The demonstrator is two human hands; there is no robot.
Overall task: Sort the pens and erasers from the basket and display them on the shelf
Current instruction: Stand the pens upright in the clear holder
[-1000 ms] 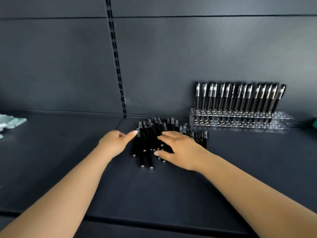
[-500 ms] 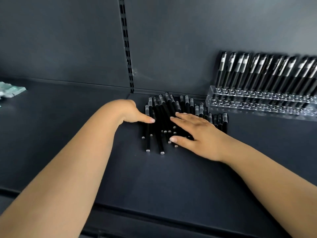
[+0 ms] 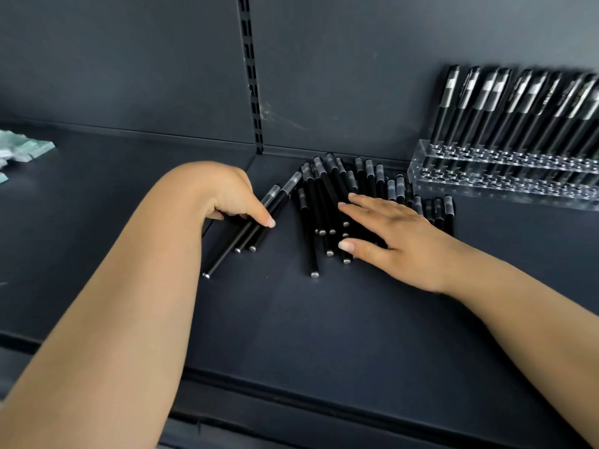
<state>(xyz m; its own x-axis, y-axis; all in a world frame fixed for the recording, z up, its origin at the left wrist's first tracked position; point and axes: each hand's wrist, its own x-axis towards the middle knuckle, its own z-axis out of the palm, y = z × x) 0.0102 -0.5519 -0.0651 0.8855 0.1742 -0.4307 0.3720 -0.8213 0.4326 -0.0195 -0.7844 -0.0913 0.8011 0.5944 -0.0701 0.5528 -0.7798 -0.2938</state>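
**Pens split off the heap for the rack**

On the dark shelf (image 3: 291,319) a loose heap of black pens (image 3: 327,202) lies against the back panel, just left of a clear rack (image 3: 499,179) that already carries a row of upright pens (image 3: 505,108). The left hand (image 3: 227,196) has its fingers (image 3: 264,218) curled over a small bunch (image 3: 256,225) of three or four pens, angled away from the heap with a gap between the two groups; the thumb is hidden, so how firmly the bunch is gripped cannot be told. The right hand (image 3: 402,234) lies flat on the heap, fingers straight and spread, thumb pressing near the pens' near ends.

The step in hand looks like parting a handful from the pile while the other hand steadies the rest. The rack seems partly filled, with front holes free, so the pen display is under way. Far left on the shelf sit pale green packets (image 3: 22,150), blurred; whether they are erasers cannot be told. No basket is in view.

The next move would call for closing the left hand fully on the bunch, lifting it clear without dragging neighbours, then carrying it right to the rack and seating each pen upright in a free hole. Round barrels may roll if the flat hand lifts early.
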